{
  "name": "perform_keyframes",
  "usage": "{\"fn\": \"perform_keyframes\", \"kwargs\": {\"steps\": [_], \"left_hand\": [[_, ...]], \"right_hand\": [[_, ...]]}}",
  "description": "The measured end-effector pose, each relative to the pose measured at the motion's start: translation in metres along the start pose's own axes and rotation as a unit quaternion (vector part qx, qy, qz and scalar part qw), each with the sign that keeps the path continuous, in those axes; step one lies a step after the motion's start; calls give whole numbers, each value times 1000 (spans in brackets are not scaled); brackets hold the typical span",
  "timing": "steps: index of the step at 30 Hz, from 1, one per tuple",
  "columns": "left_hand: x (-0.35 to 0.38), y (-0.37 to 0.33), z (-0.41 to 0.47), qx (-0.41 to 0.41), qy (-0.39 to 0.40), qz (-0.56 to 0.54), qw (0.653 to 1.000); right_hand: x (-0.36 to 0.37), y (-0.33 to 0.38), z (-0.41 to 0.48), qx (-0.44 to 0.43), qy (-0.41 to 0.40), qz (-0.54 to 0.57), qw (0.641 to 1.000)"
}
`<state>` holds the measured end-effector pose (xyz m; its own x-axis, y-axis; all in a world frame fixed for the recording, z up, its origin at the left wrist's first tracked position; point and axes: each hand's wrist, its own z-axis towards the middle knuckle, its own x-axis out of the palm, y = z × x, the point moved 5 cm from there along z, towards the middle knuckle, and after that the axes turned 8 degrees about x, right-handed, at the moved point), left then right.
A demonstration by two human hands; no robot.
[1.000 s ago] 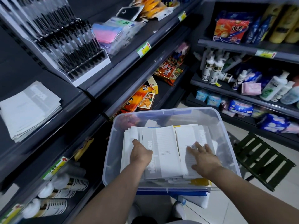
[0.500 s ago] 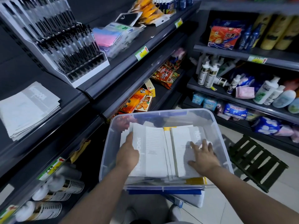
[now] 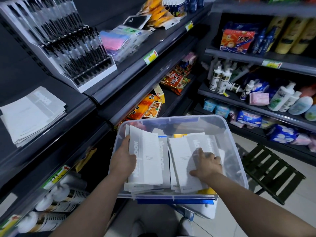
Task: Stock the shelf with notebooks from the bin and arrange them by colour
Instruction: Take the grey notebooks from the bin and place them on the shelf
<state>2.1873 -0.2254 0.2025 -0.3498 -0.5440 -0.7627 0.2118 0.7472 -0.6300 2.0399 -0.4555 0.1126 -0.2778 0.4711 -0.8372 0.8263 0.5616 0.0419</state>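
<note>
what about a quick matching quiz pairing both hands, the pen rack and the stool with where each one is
1 left hand
2 right hand
3 pen rack
4 stool

a on the floor, right of the bin
b upper shelf on the left
c gripping the left notebook stack
d flat on the right notebook stack

Pairs: 1-c, 2-d, 3-b, 4-a

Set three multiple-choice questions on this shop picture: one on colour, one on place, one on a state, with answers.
1. What colour is the stool? A red B dark green C white.
2. Where does the stocked notebook pile lie? A on the stool B on the left shelf C on the floor.
3. What is the left hand doing? A gripping notebooks in the bin B hanging idle C holding a bottle.
Answers: 1 B, its slats look dark green; 2 B, beside the pen rack; 3 A, it clasps their edge.
</note>
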Motion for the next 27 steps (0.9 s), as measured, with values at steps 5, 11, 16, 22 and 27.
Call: {"fn": "perform_keyframes", "kwargs": {"steps": [5,11,16,22,27], "left_hand": [[3,4,-4,-1,5,-14,1000],[0,0,-1,8,8,-8,1000],[-6,-5,0,10,3,8,1000],[-26,-10,-5,20,-50,-60,997],[-59,9,8,0,-128,-134,983]], "right_hand": [[-5,-6,1,-9,-2,90,996],[-17,0,-11,-80,-68,159,982],[-27,-6,-17,-164,-60,253,952],[-44,-2,-34,-222,4,410,885],[-70,14,-37,-242,10,453,858]]}}
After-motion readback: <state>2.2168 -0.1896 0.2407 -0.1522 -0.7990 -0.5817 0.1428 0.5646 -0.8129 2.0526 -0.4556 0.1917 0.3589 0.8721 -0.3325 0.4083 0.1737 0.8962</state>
